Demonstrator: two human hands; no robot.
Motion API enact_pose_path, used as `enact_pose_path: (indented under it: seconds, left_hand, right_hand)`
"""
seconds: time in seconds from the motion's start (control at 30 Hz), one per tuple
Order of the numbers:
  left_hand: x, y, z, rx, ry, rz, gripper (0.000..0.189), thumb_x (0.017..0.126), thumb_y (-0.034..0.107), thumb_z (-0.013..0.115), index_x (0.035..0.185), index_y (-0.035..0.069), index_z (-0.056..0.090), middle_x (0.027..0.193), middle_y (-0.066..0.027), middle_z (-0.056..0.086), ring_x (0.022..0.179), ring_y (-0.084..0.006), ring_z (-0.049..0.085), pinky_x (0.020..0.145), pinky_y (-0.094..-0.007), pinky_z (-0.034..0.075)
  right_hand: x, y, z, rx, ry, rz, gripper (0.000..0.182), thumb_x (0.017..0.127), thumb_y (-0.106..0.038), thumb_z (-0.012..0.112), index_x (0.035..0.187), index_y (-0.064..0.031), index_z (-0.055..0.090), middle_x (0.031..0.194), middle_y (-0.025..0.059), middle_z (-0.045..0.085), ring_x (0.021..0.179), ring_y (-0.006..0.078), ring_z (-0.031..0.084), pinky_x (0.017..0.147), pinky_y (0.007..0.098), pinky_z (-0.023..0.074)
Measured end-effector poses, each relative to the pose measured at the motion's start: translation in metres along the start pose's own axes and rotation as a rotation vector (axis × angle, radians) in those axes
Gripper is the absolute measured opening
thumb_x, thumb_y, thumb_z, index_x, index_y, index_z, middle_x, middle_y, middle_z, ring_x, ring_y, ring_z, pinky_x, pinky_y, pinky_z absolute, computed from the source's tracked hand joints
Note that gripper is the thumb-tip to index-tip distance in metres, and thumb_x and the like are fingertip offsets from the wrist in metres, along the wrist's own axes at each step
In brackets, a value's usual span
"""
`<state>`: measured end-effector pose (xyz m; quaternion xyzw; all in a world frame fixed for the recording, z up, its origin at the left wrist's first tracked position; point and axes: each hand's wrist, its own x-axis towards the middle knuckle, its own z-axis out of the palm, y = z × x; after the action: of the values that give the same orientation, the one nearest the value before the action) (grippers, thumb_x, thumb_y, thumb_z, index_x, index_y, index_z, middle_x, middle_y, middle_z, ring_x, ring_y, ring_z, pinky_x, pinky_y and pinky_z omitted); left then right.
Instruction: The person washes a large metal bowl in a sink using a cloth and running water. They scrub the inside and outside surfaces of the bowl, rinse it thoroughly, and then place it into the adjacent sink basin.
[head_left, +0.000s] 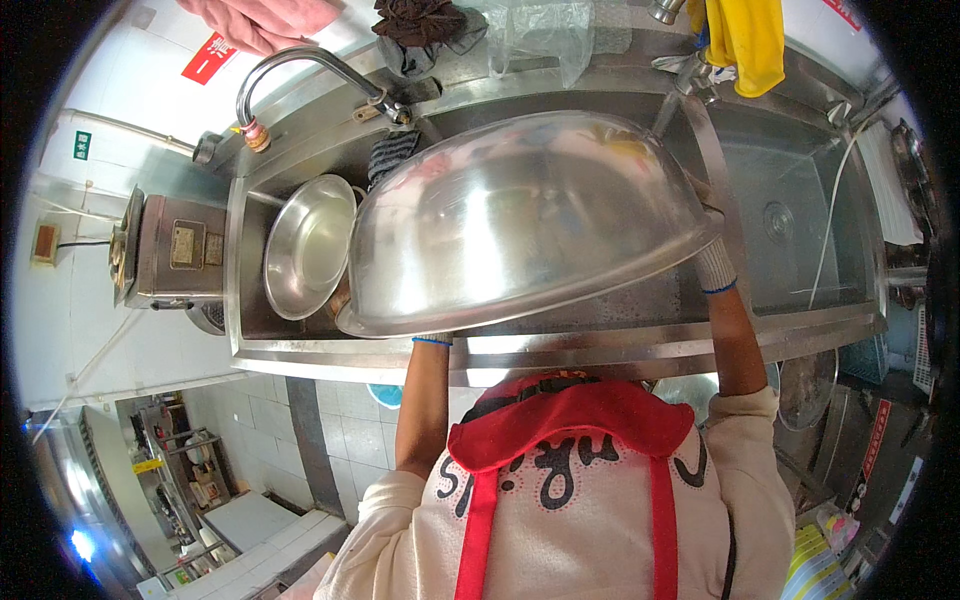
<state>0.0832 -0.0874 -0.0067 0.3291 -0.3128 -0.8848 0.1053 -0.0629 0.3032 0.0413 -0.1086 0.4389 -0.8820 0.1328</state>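
Note:
A large stainless steel basin (517, 225) is held tilted over the sink (570, 360), its rounded outside towards me and its rim along the lower edge. My right hand (716, 259), in a knitted glove with a blue-edged cuff, grips the rim at the right end. The basin hides most of my left hand (433, 340); the glove's cuff shows below the rim, at the basin's left part. A smaller metal bowl (311, 247) with some pale liquid leans in the sink just left of the big basin. A dark striped cloth (393, 154) lies behind it.
A curved faucet (311, 54) rises at the back left. Yellow rubber gloves (742, 45) and a clear plastic bag (540, 37) hang at the back. The right sink compartment (787, 217) holds water, with a thin white hose (832, 202) across it. A metal box (180, 247) stands left.

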Motion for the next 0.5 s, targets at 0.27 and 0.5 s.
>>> enact_pose_path:
  seconds: [0.27,0.5]
  left_hand:
    - [0.004,-0.010,-0.010,-0.039,-0.078,-0.108,0.031,0.088,0.018,0.052,0.105,-0.008,0.049,0.099,-0.0174,0.059,0.083,-0.0254,0.060,0.069,-0.0327,0.055]
    - [0.006,-0.020,-0.008,-0.059,-0.163,-0.201,0.031,0.088,0.018,0.053,0.104,-0.007,0.049,0.097,-0.0171,0.059,0.082,-0.0256,0.060,0.068,-0.0328,0.054]
  right_hand:
    - [-0.003,0.069,-0.051,-0.591,0.260,0.146,0.034,0.085,-0.013,0.054,0.116,0.0008,0.053,0.118,0.0124,0.053,0.102,0.0174,0.054,0.089,0.0287,0.0443]
    - [-0.015,0.085,-0.019,-0.861,0.352,0.243,0.036,0.084,-0.017,0.057,0.115,0.0004,0.052,0.114,0.0119,0.054,0.096,0.0170,0.055,0.084,0.0285,0.0454]
